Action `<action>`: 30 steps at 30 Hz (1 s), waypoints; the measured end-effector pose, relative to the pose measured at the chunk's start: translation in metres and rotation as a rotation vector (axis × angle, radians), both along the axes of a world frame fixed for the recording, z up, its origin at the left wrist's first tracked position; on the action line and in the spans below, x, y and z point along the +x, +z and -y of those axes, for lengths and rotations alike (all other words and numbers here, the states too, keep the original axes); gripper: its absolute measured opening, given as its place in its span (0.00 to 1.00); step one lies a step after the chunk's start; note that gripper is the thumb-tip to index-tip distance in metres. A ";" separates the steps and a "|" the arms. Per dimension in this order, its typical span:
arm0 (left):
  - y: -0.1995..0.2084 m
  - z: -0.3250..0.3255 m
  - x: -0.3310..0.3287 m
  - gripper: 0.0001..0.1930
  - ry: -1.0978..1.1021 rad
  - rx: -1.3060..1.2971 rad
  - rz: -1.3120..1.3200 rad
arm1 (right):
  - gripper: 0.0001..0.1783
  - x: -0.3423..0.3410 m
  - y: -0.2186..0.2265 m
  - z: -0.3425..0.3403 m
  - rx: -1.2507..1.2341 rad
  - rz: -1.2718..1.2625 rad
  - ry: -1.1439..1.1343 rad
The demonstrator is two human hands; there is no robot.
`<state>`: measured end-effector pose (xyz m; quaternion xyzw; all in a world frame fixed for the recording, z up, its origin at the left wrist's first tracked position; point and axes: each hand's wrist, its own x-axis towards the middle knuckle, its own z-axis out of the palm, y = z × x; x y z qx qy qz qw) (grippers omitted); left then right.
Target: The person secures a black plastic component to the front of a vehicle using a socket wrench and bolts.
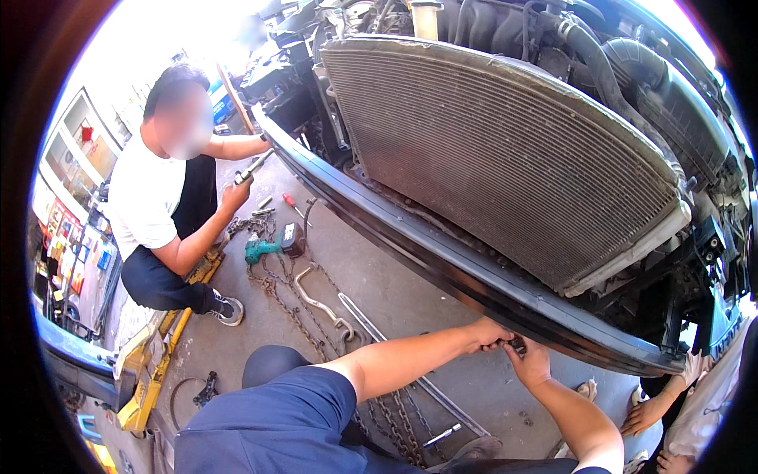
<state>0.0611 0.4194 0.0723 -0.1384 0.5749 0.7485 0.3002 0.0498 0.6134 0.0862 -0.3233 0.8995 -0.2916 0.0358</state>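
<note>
My left hand [488, 335] and my right hand [530, 362] meet just under the lower edge of a long dark bumper beam [442, 272]. The fingers of both are closed around a small dark piece [517, 344], too small and shadowed to name. Behind the beam stands a car's large, dusty radiator [497, 158], slightly tilted. At the beam's far left end a co-worker [150, 197] in a white top crouches, one hand on the beam and a metal tool [251, 169] in the other.
Chains [284, 304], a green cordless power tool [272, 243], a red-handled screwdriver [292, 204], a curved metal bar [316, 304] and a long rod [395, 355] lie on the concrete floor. A yellow metal frame [158, 371] stands left. Another person's hands [647, 415] show at the right edge.
</note>
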 end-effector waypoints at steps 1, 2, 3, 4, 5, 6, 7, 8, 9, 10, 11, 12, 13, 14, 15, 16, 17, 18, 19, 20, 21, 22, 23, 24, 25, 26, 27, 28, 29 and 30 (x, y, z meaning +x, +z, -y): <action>0.001 0.000 0.001 0.11 0.003 0.009 -0.002 | 0.20 0.000 0.000 0.000 0.008 0.000 0.003; 0.001 0.001 0.001 0.11 -0.001 0.002 0.005 | 0.20 0.000 0.000 0.000 0.011 0.009 -0.005; 0.007 0.002 0.001 0.11 -0.007 -0.006 0.013 | 0.20 0.001 0.003 0.002 0.013 0.018 -0.013; 0.011 0.003 0.001 0.11 -0.013 -0.014 0.020 | 0.20 0.002 0.004 0.002 0.016 0.027 -0.022; 0.010 0.002 0.001 0.11 -0.013 -0.009 0.018 | 0.20 0.002 0.003 0.001 0.011 0.021 -0.020; 0.010 0.002 0.001 0.10 -0.011 -0.005 0.016 | 0.20 0.001 0.001 0.001 0.005 0.014 -0.016; 0.010 0.002 0.001 0.10 -0.009 -0.002 0.014 | 0.20 0.000 0.000 0.001 -0.001 0.008 -0.013; 0.010 0.003 0.001 0.10 -0.006 -0.008 0.015 | 0.20 0.000 0.000 0.001 -0.011 0.009 -0.010; 0.010 0.002 0.001 0.10 -0.003 -0.013 0.016 | 0.20 0.000 0.002 0.002 -0.019 0.011 -0.006; 0.010 0.002 0.001 0.10 0.001 -0.018 0.018 | 0.20 0.000 0.003 0.002 -0.027 0.013 -0.003; 0.008 0.001 0.000 0.08 0.010 -0.016 0.029 | 0.20 0.000 0.003 0.002 -0.025 0.012 -0.007; 0.006 0.000 -0.002 0.07 0.019 -0.014 0.040 | 0.20 0.000 0.002 0.001 -0.023 0.012 -0.011; 0.004 -0.001 -0.003 0.06 0.028 -0.011 0.052 | 0.20 0.000 0.001 0.001 -0.020 0.011 -0.014; 0.001 -0.002 -0.004 0.06 0.024 -0.011 0.051 | 0.20 -0.001 -0.001 0.000 -0.026 0.014 -0.016; 0.001 -0.002 -0.005 0.06 0.020 -0.011 0.051 | 0.20 -0.002 -0.003 0.000 -0.030 0.017 -0.020; 0.000 -0.003 -0.006 0.06 0.016 -0.011 0.050 | 0.20 -0.003 -0.005 -0.001 -0.035 0.019 -0.022; 0.000 -0.003 -0.006 0.06 0.017 -0.004 0.049 | 0.20 -0.003 -0.006 -0.003 -0.026 0.015 -0.027; 0.000 -0.003 -0.006 0.06 0.020 0.003 0.048 | 0.20 -0.003 -0.005 -0.002 -0.017 0.011 -0.030; -0.001 -0.002 -0.006 0.06 0.024 0.011 0.048 | 0.20 -0.004 -0.005 -0.002 -0.007 0.007 -0.033; -0.001 -0.003 -0.005 0.06 0.030 0.009 0.043 | 0.20 -0.003 -0.005 -0.002 -0.008 0.003 -0.032; 0.001 -0.003 -0.005 0.06 0.036 0.008 0.038 | 0.19 -0.003 -0.006 -0.002 -0.008 -0.002 -0.032; 0.002 -0.003 -0.004 0.06 0.041 0.007 0.033 | 0.19 -0.002 -0.006 -0.002 -0.008 -0.007 -0.033; 0.001 -0.002 -0.004 0.06 0.042 0.008 0.032 | 0.19 -0.001 -0.005 -0.001 -0.006 -0.008 -0.031; 0.000 -0.002 -0.003 0.06 0.045 0.008 0.031 | 0.19 0.000 -0.005 0.000 -0.004 -0.009 -0.028; -0.002 -0.001 -0.002 0.06 0.046 0.009 0.030 | 0.19 0.001 -0.005 0.002 -0.002 -0.009 -0.026; -0.004 0.001 0.001 0.06 0.036 0.004 0.041 | 0.18 0.003 -0.006 0.003 0.004 -0.001 -0.028; -0.006 0.002 -0.001 0.06 0.024 0.002 0.045 | 0.18 0.003 -0.005 0.004 0.012 0.001 -0.032; -0.008 0.004 -0.001 0.06 0.009 -0.002 0.052 | 0.18 0.003 -0.005 0.004 0.018 0.006 -0.038; -0.011 0.005 0.001 0.08 0.000 -0.014 0.050 | 0.18 0.005 -0.010 0.004 0.008 -0.040 -0.019; -0.011 0.001 -0.001 0.10 -0.016 -0.026 0.034 | 0.18 0.003 -0.012 0.001 -0.002 -0.099 -0.006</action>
